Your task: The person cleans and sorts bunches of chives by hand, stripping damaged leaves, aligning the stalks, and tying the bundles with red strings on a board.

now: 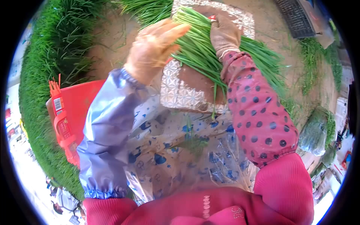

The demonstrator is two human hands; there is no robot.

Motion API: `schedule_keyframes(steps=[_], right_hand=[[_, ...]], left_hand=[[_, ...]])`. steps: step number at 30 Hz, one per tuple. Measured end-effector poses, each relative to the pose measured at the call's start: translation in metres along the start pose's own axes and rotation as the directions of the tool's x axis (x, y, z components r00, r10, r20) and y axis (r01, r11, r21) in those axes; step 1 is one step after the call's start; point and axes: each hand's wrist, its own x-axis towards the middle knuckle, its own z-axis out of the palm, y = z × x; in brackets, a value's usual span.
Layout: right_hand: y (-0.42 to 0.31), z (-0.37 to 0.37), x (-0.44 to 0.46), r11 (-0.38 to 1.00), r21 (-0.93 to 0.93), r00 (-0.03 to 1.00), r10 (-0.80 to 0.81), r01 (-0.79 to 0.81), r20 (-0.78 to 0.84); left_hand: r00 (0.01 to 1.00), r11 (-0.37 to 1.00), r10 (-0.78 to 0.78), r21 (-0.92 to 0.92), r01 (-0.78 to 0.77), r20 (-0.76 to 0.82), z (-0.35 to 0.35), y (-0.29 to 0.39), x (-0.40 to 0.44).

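Observation:
A bundle of long green chives point(198, 37) lies slantwise over a board with a silvery patterned cover point(183, 88). My right hand point(225, 34), in a brown glove, is closed on the bundle's upper right side, with a small red strip point(212, 17) showing at its fingertips. My left hand point(155, 47), in a tan glove and slightly blurred, is at the bundle's left side with fingers stretched out and thumb apart. A bit of red shows below its thumb; what that is I cannot make out.
Loose chives point(150, 11) lie beyond the board, and a tall green stack point(41, 93) lines the left. A red stool-like surface point(84, 99) holds a packet of red strips point(61, 116). A black crate point(294, 18) and a wrapped bundle point(315, 131) are on the right.

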Motion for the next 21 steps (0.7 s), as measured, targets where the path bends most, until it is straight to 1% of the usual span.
schedule_keyframes(steps=[1, 2, 3, 4, 6, 7, 8, 9, 10, 13, 14, 15, 17, 18, 19, 20, 21], right_hand=[[0.003, 0.004, 0.002, 1.0, -0.021, 1.0, -0.007, 0.007, -0.025], [0.006, 0.006, 0.003, 0.999, -0.048, 0.999, -0.016, 0.014, -0.049], [0.006, 0.007, 0.003, 0.999, -0.039, 0.999, -0.013, 0.012, -0.041], [0.005, 0.005, 0.003, 0.998, -0.058, 1.0, -0.004, 0.002, -0.028], [0.004, 0.004, 0.005, 0.997, -0.078, 1.0, 0.021, -0.021, -0.003], [0.004, 0.004, 0.004, 0.997, -0.079, 1.0, 0.022, -0.022, 0.003], [0.003, 0.004, 0.003, 0.997, -0.068, 0.999, 0.031, -0.032, -0.01], [0.003, 0.004, 0.002, 0.997, -0.059, 0.999, 0.039, -0.04, -0.022], [0.003, 0.003, 0.003, 0.996, -0.068, 0.999, 0.048, -0.048, -0.015], [0.004, 0.005, 0.003, 0.996, -0.073, 0.998, 0.041, -0.044, -0.039], [0.004, 0.006, 0.003, 0.996, -0.072, 0.998, 0.043, -0.046, -0.038], [0.002, 0.004, 0.003, 0.997, -0.057, 0.999, 0.043, -0.045, -0.028], [0.002, 0.003, 0.002, 0.998, -0.041, 0.999, 0.046, -0.047, -0.018], [0.003, 0.004, 0.002, 0.998, -0.03, 0.999, 0.046, -0.046, -0.014], [0.003, 0.003, 0.003, 0.999, -0.019, 0.999, 0.047, -0.047, -0.012], [0.004, 0.003, 0.002, 0.999, -0.019, 0.999, 0.049, -0.049, -0.015], [0.004, 0.005, 0.002, 0.998, -0.014, 0.998, 0.065, -0.065, -0.008]], left_hand=[[0.996, 0.996, -0.087, 0.026, 0.086, 0.031, -0.009, -0.011, -0.02], [0.97, 0.974, -0.226, 0.03, 0.224, 0.093, -0.01, -0.02, -0.043], [0.922, 0.934, -0.358, 0.042, 0.356, 0.147, -0.005, -0.026, -0.062], [0.919, 0.932, -0.363, 0.047, 0.36, 0.153, 0.003, -0.027, -0.073], [0.786, 0.832, -0.537, 0.348, 0.432, 0.308, 0.012, -0.025, -0.089], [0.782, 0.831, -0.54, 0.347, 0.436, 0.31, 0.016, -0.024, -0.088], [0.669, 0.801, -0.598, 0.347, 0.488, 0.441, 0.024, -0.025, -0.085], [0.536, 0.767, -0.633, 0.353, 0.537, 0.559, 0.03, -0.024, -0.082], [0.536, 0.765, -0.634, 0.349, 0.542, 0.558, 0.033, -0.024, -0.081], [0.462, 0.688, -0.696, 0.323, 0.65, 0.55, 0.036, -0.02, -0.074], [0.532, 0.707, -0.707, 0.468, 0.531, 0.465, 0.038, -0.014, -0.075], [0.531, 0.707, -0.707, 0.47, 0.529, 0.467, 0.036, -0.005, -0.069], [0.526, 0.787, -0.582, 0.594, 0.169, 0.621, 0.036, 0.015, -0.057], [0.559, 0.818, -0.525, 0.561, 0.125, 0.642, 0.045, 0.025, -0.056], [0.558, 0.847, -0.482, 0.523, 0.098, 0.676, 0.056, 0.036, -0.051], [0.613, 0.888, -0.405, 0.452, 0.085, 0.678, 0.068, 0.041, -0.049], [0.618, 0.887, -0.403, 0.453, 0.083, 0.676, 0.071, 0.048, -0.041]])
